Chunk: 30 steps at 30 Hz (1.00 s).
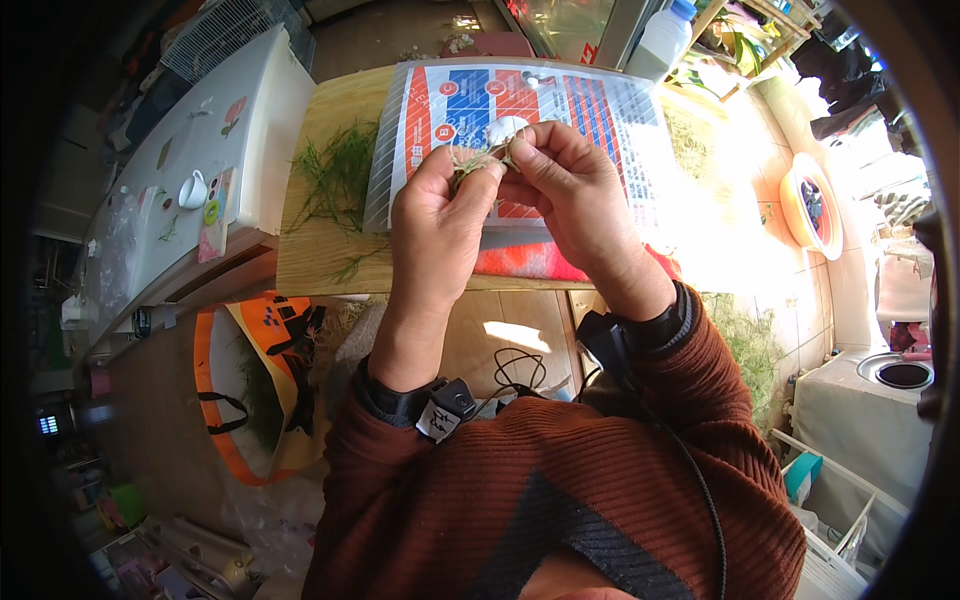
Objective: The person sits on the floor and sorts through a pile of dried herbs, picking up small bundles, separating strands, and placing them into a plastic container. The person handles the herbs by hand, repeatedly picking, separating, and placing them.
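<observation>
My left hand [442,221] and my right hand [577,191] meet above a wooden table [330,259]. Pinched between the thumbs and fingers of both is a small bunch of thin green plant stems [466,162] with pale, stringy ends. Just beyond the fingertips is a white rounded object [507,129]; whether it touches them I cannot tell. Below lies a printed red, blue and white sheet [600,97], which looks covered by clear plastic. A loose heap of feathery green sprigs [341,172] lies left of the sheet.
A red and white cloth [525,262] lies at the table's near edge. On the left stands a white cabinet [259,97] with a white cup [193,191] on top. An orange bag [206,405] holding greenery sits on the floor. An orange basin [791,217] and a large bottle [664,41] are rightward.
</observation>
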Available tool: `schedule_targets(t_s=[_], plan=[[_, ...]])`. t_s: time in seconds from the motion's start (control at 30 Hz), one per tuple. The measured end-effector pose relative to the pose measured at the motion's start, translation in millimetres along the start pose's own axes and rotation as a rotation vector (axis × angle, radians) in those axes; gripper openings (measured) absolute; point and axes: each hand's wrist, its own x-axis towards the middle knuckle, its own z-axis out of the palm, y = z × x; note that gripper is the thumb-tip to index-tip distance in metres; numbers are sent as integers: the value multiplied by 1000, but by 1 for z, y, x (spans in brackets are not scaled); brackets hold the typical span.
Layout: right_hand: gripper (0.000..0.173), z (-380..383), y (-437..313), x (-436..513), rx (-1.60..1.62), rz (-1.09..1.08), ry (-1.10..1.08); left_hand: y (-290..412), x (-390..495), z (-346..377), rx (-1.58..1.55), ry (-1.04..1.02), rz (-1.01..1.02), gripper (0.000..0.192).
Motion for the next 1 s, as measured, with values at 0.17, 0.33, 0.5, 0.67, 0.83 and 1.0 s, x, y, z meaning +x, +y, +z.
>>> schedule_targets(t_s=[0.17, 0.33, 0.5, 0.67, 0.83, 1.0], plan=[[13, 1, 1, -1, 6, 4, 23, -1, 0, 0, 43, -12, 12, 8], [13, 1, 3, -2, 14, 12, 26, -4, 0, 1, 54, -14, 28, 8], [15, 1, 4, -3, 3, 28, 41, -7, 0, 1, 107, -1, 38, 7], [16, 5, -1, -3, 51, 26, 41, -4, 3, 0, -10, -14, 15, 7], [15, 4, -4, -2, -33, 10, 22, 0, 2, 1, -194, -24, -10, 7], [13, 0, 2, 0, 1, 5, -6, -2, 2, -2, -95, -45, 3, 6]])
